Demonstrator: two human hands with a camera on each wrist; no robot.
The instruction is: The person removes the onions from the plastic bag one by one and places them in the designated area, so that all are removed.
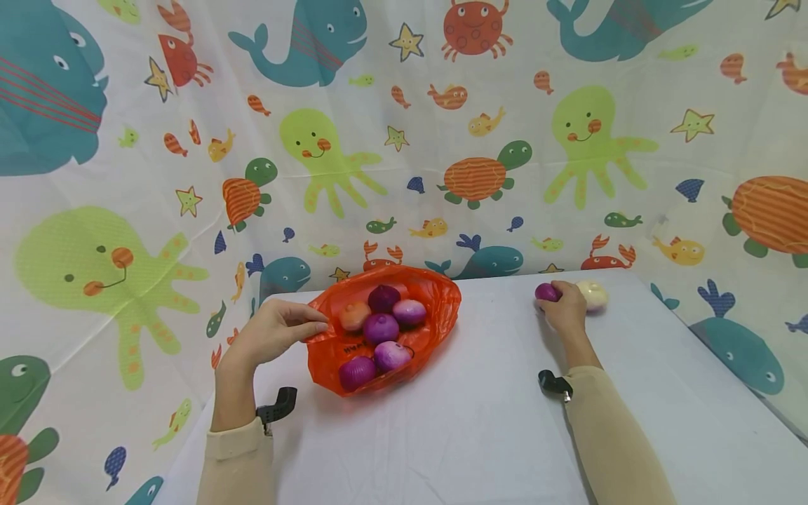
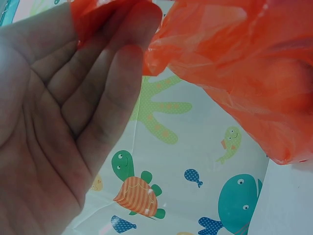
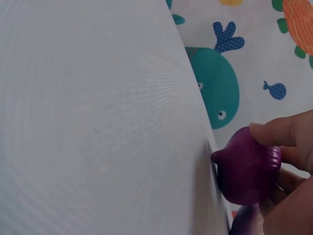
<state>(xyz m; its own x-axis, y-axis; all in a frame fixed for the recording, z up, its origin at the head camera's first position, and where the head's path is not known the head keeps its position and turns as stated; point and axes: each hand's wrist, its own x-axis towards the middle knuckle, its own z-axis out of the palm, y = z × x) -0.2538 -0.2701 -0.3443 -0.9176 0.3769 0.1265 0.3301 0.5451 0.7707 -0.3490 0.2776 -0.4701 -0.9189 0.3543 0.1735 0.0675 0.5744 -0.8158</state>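
Note:
At the left, my left hand (image 1: 275, 332) pinches the edge of a thin red plastic bag (image 1: 442, 308), which lies spread with its mouth facing me. Inside the bag are several purple onions (image 1: 381, 328) and one orange-brown onion (image 1: 355, 316). The left wrist view shows the film of the bag (image 2: 205, 39) between thumb and fingers. Far to the right, my right hand (image 1: 566, 308) grips a purple onion (image 3: 248, 169) between thumb and fingers, its pointed tip towards the table. Right beside that hand sits a pale, cream-coloured onion (image 1: 593, 295), partly hidden by it.
A white-covered table (image 1: 480, 400) runs under both arms. Behind it and along both sides hangs a curtain (image 1: 404, 161) printed with sea animals. Another dark purple round thing (image 3: 248, 221) shows below the held onion in the right wrist view.

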